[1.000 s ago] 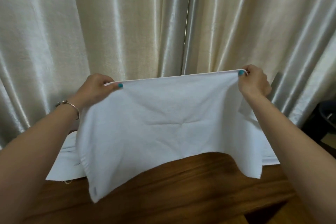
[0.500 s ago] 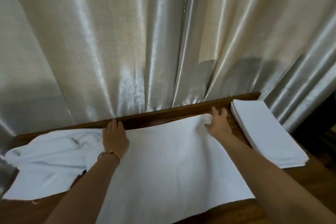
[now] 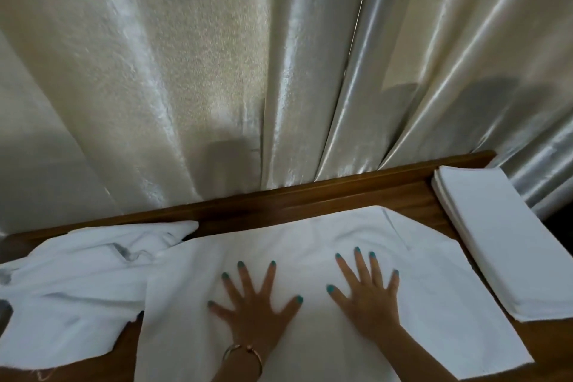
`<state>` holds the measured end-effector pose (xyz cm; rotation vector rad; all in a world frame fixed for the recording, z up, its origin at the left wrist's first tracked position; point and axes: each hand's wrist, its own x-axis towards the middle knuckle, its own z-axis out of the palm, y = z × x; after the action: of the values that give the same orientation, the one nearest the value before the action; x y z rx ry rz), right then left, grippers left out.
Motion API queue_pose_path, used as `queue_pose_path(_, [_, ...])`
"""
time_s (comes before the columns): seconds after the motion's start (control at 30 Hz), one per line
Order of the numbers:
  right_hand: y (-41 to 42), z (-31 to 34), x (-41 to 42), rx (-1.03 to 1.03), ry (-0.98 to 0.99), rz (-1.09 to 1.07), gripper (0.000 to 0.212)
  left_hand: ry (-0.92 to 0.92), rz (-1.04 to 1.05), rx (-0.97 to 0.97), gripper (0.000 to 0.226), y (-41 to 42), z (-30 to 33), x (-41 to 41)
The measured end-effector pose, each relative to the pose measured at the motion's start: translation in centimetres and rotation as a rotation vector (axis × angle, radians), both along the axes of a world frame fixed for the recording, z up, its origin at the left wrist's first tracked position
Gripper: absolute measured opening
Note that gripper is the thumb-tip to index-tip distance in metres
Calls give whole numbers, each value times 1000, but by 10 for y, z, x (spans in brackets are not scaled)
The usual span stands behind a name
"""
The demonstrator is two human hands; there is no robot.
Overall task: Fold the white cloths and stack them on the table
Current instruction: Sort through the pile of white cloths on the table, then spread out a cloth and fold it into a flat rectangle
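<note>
- The curtain (image 3: pixel 217 71) fills everything from nine round to three o'clock, hanging in pale, glossy folds behind the table's far edge.
- The table (image 3: pixel 310 198), dark wood with a raised back rail, runs across the lower part of the view; bare wood shows at twelve o'clock behind the cloth and at the lower corners.
- The spread cloth (image 3: pixel 310 242) lies flat at six o'clock, in the middle of the table. Its far right corner, towards one o'clock, is turned over on itself, and low ripples show along the far edge.
- A loose heap of unfolded cloths (image 3: pixel 71 282) sits at nine o'clock; the spread cloth's left edge overlaps it.
- The folded stack (image 3: pixel 502 242) rests at three o'clock, neat and squared, just beside the spread cloth's right edge; whether they touch I cannot tell.
- The left hand (image 3: pixel 254 310) is open, fingers splayed, palm pressed flat on the cloth at about six o'clock; a bracelet (image 3: pixel 245 353) circles the wrist.
- The right hand (image 3: pixel 369 298) is likewise open and flat, just right of the left, gripping nothing.
- Step in hand, as I judge it: smoothing the sheet before the first fold. Next, the turned corner at one o'clock wants flattening, then both hands should pinch one edge's two corners and carry it over to meet the opposite edge squarely.
</note>
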<state>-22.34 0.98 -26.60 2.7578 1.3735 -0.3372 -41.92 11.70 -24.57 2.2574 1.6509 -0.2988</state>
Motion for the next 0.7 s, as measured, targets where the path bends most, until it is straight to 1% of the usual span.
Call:
queue_pose_path(0.1, [8,0,6,8,0,29,72,-40,29,46,95,1,-5,5])
queue_pose_path(0.2, [12,1,10,36,3,50,67,-69,68,83,89,1,-9,8])
queue_pose_path(0.23, [11,4,12,62,5,65,64,-50,52,122,87,0,-9,8])
queue_pose_path(0.3, [6,13,23,174,47,100,64,-18,17,174,86,-2,-11,6])
queue_pose_path(0.33, [4,17,34,282,79,99,61,-20,4,181,86,-1,-10,7])
queue_pose_path(0.4, [-4,28,63,471,102,27,44,-67,2,262,83,-1,-5,16])
queue_pose_path(0.43, [-8,33,82,470,74,-27,48,-115,-15,293,77,-3,-4,24])
queue_pose_path(0.5, [-13,43,117,358,12,-93,55,-263,-144,351,60,-13,-6,47])
queue_pose_path(0.57, [-13,47,146,198,-28,-64,51,-418,-322,403,45,-34,-10,79])
queue_pose_path(0.63, [-11,45,167,93,-67,10,42,-538,-482,359,36,-64,-9,114])
queue_pose_path(0.7, [-9,43,180,63,-120,94,35,-625,-579,223,34,-97,-6,148])
